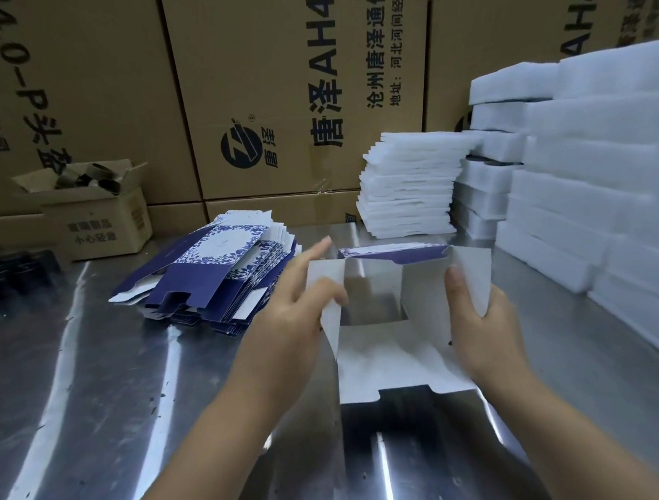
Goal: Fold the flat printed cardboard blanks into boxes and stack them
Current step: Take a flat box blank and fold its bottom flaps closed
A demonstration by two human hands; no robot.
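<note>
Between my hands stands a half-opened cardboard box [392, 348], grey-white inside, with a blue printed flap showing at its far edge. My left hand [286, 317] grips the box's left flap, thumb on the inside, index finger stretched out beyond it. My right hand [481, 316] holds the right flap, thumb pressed on its inner face. A near flap with a notch lies flat toward me. A pile of flat blue-and-white printed blanks [218, 275] lies on the steel table [93, 390] to the left of the box.
Stacks of white foam sheets [406, 187] and taller foam blocks [601, 186] fill the back right. A small open carton [93, 214] with tubes sits at the back left, dark trays [7, 274] beside it. Large brown shipping cartons [288, 74] wall off the back.
</note>
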